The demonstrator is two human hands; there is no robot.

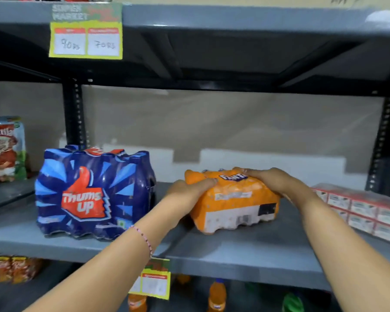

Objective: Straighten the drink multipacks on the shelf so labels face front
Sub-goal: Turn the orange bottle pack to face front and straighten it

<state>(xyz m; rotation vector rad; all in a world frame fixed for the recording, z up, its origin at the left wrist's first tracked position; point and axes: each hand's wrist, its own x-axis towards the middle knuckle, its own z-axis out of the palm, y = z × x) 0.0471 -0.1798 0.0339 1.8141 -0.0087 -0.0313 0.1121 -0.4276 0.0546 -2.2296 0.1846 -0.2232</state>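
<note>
Your blue multipack (95, 194) already faces front on the shelf (245, 251), but the orange multipack (234, 201), gripped by your left hand (189, 190) and right hand (268, 179), lies tipped, needing straightening.

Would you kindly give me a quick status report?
Both hands, left and right, gripping orange shrink-wrapped Fanta multipack. Its barcode side faces front. Blue Thums Up multipack stands clear.
</note>
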